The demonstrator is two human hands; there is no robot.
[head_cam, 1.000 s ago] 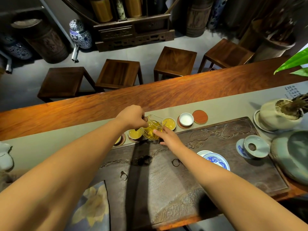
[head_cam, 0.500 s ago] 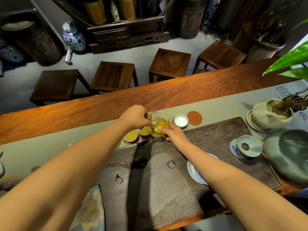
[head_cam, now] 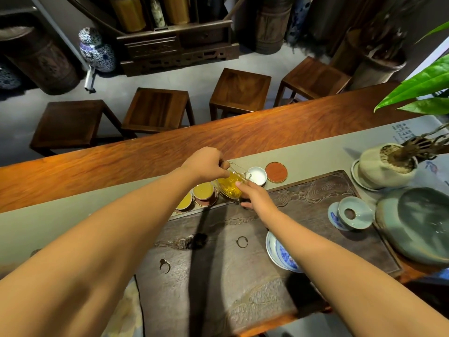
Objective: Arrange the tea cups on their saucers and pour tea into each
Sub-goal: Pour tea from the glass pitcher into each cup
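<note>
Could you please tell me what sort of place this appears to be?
Probably a traditional tea room or tea shop: a carved tea tray on a long wooden table, a row of stools for guests, and porcelain jars beyond.

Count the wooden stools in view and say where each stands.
4, in a row on the floor beyond the long wooden table: far-left stool, left-middle stool, right-middle stool, far-right stool. More may stand outside the frame.

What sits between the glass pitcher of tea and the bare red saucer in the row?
In the head view, one white cup sits between the glass pitcher and the bare red saucer; no tea shows in it.
</note>
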